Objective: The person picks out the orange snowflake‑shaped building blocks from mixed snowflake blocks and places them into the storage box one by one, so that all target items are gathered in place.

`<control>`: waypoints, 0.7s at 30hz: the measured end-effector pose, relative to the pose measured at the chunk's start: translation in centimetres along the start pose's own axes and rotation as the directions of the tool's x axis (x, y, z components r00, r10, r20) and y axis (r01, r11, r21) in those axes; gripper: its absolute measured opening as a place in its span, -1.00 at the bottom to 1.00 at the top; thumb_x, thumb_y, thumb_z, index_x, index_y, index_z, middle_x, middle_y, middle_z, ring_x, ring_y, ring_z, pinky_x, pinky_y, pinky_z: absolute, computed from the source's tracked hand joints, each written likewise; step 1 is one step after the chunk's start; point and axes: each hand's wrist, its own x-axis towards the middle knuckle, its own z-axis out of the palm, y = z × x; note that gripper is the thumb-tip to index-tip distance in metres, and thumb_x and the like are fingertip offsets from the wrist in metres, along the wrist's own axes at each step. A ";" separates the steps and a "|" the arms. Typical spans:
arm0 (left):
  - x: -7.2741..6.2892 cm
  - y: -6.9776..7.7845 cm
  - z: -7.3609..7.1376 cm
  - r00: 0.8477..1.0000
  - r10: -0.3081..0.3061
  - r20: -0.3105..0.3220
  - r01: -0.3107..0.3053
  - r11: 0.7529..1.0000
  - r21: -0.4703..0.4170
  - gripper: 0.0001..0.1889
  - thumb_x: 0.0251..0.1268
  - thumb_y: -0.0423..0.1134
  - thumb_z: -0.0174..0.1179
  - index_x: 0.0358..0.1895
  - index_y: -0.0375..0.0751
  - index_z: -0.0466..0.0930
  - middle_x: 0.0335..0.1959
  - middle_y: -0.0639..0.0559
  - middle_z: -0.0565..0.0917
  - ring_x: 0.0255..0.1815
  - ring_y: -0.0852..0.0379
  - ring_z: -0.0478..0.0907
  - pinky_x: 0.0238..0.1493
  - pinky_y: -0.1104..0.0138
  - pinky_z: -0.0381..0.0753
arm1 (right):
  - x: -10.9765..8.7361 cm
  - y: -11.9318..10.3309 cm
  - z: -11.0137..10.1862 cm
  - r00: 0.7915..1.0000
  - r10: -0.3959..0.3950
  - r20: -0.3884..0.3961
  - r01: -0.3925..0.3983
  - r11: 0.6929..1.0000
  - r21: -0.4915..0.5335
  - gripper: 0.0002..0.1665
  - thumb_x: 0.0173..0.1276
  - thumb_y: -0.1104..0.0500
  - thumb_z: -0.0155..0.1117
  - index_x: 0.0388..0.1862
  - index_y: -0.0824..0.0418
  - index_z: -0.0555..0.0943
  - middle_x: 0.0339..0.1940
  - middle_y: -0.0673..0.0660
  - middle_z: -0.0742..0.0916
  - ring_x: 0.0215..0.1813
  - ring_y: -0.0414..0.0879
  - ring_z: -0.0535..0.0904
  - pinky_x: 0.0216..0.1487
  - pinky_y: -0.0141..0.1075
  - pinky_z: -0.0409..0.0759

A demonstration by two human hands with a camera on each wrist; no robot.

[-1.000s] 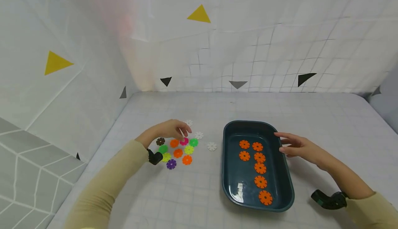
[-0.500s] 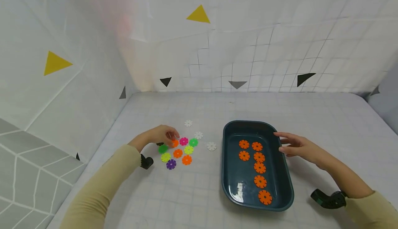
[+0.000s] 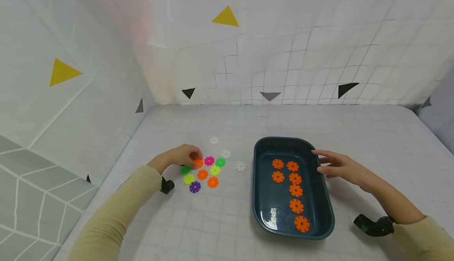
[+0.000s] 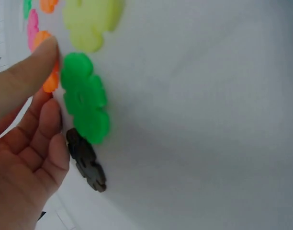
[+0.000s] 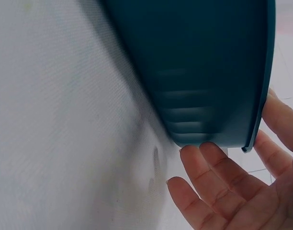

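My left hand (image 3: 182, 155) is at the left group of notched plastic discs, thumb and fingers curled at the edge of an orange disc (image 3: 199, 163). In the left wrist view the thumb lies against this orange disc (image 4: 51, 80). A green disc (image 4: 86, 98) and a dark brown disc (image 4: 86, 160) lie right beside the fingers. My right hand (image 3: 340, 170) rests loosely at the right rim of a dark teal tray (image 3: 271, 202), its fingertips touching the edge. In the right wrist view, relaxed fingers (image 5: 223, 167) sit beside the tray's outer wall (image 5: 199, 57).
Several orange discs (image 3: 296, 190) lie flat inside the tray. Around the left hand are pink (image 3: 209, 161), yellow (image 3: 214, 170), purple (image 3: 195, 187) and more orange discs (image 3: 213, 182). White discs (image 3: 241, 167) lie between this group and the tray.
My left hand has moved left and slightly down, from over the pink disc to the orange disc, and its fingers have closed in there. The right hand and the tray stay put.
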 end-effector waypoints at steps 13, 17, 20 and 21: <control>-0.1 0.5 -0.1 1.000 0.001 0.015 -0.001 1.000 0.006 -0.76 0.06 -0.32 0.30 -0.23 -0.06 0.47 -0.36 0.02 0.48 -0.30 0.10 0.40 -0.26 0.35 0.46 | 0.1 -0.1 0.0 1.000 -0.001 -0.002 0.001 1.000 -0.010 -0.23 0.32 -0.01 0.12 0.40 0.25 0.11 0.28 0.52 0.29 0.20 0.38 0.30 -0.12 -0.06 0.58; -0.1 0.9 -0.3 1.000 -0.012 0.029 0.013 1.000 -0.015 -0.78 0.09 -0.35 0.27 -0.22 -0.03 0.49 -0.36 0.00 0.49 -0.32 0.08 0.41 -0.28 0.33 0.47 | 0.2 0.0 0.1 1.000 -0.002 0.001 0.002 1.000 -0.014 -0.23 0.33 -0.01 0.11 0.41 0.26 0.11 0.27 0.53 0.29 0.20 0.38 0.30 -0.12 -0.06 0.58; -0.2 1.2 -0.4 0.998 -0.027 0.050 0.029 0.999 -0.045 -0.80 0.12 -0.36 0.23 -0.21 -0.03 0.51 -0.34 -0.01 0.49 -0.31 0.06 0.40 -0.29 0.33 0.47 | 0.2 0.0 0.1 1.000 0.005 -0.001 -0.005 1.000 -0.012 -0.23 0.32 -0.01 0.12 0.40 0.25 0.11 0.28 0.51 0.29 0.21 0.37 0.30 -0.12 -0.06 0.58; -0.2 1.2 -0.5 0.998 -0.032 0.059 0.036 0.998 -0.056 -0.80 0.13 -0.36 0.22 -0.20 -0.03 0.52 -0.34 -0.01 0.49 -0.31 0.06 0.40 -0.28 0.32 0.47 | 0.2 0.0 0.1 1.000 0.002 0.002 -0.002 1.000 -0.011 -0.23 0.33 0.00 0.11 0.41 0.25 0.11 0.28 0.52 0.29 0.21 0.37 0.30 -0.11 -0.05 0.58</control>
